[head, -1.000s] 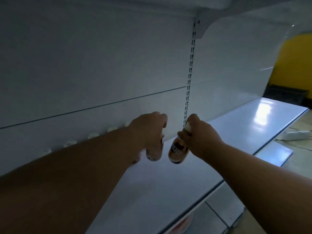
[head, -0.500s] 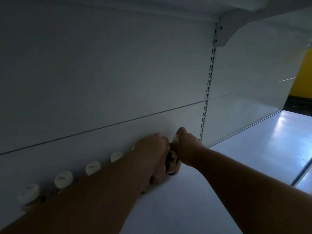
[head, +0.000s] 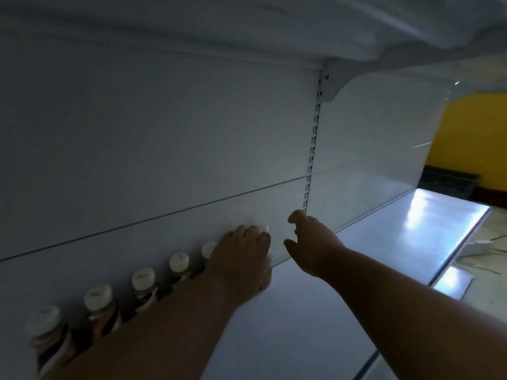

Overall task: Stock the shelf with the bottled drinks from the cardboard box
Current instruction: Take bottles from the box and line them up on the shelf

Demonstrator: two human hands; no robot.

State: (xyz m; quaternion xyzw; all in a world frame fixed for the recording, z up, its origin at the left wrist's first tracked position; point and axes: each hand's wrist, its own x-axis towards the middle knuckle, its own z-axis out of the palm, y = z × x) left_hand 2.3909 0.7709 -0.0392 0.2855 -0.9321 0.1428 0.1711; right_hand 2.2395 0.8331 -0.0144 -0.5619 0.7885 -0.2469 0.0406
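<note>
A row of several brown drink bottles (head: 143,283) with white caps stands along the back wall of the white shelf (head: 301,330), running from lower left toward the middle. My left hand (head: 241,261) is closed over the bottle at the row's right end; only its white cap (head: 264,229) shows past my fingers. Just to the right, my right hand (head: 307,242) hovers with fingers spread and nothing in it, close to the back panel. The cardboard box is out of view.
A slotted upright (head: 311,160) runs down the back panel just behind my right hand, and a shelf board hangs overhead (head: 247,28). The shelf's front edge (head: 452,256) runs along the right, with floor, a cable and a yellow wall (head: 472,138) beyond.
Both hands carried bottles to the back of the shelf. My right hand has let go of its bottle and opened. My left hand stays over the row's end.
</note>
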